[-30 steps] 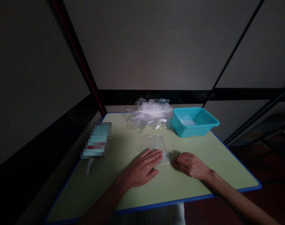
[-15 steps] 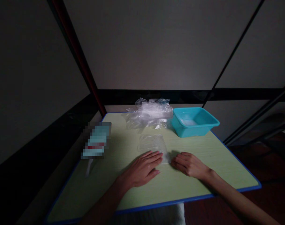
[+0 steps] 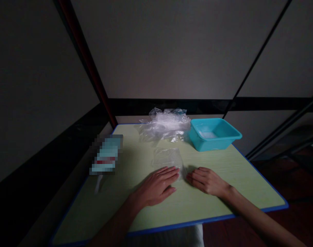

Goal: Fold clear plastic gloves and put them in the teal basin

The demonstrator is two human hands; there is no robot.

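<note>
A flat, clear plastic bag (image 3: 168, 157) lies on the light green table (image 3: 213, 207). My left hand (image 3: 158, 185) rests palm down over the bag's near part, fingers stretched out and thumb apart. To its right, my right hand (image 3: 208, 180) is closed, with fingers curled and fingertips at the bag's near right corner. The exact pinch is hidden under the fingers. Behind the bag, a heap of crumpled clear plastic bags (image 3: 169, 123) sits at the table's back edge.
A turquoise plastic basin (image 3: 215, 144) with something whitish inside stands at the back right. At the left edge is a pixelated pale green object (image 3: 107, 154), with a thin whitish piece (image 3: 98, 183) below it. Panelled walls (image 3: 166, 51) rise behind and at left.
My right hand has shifted very slightly left, closer against the bag's corner. My left hand stays flat in place, and the view has moved a little.
</note>
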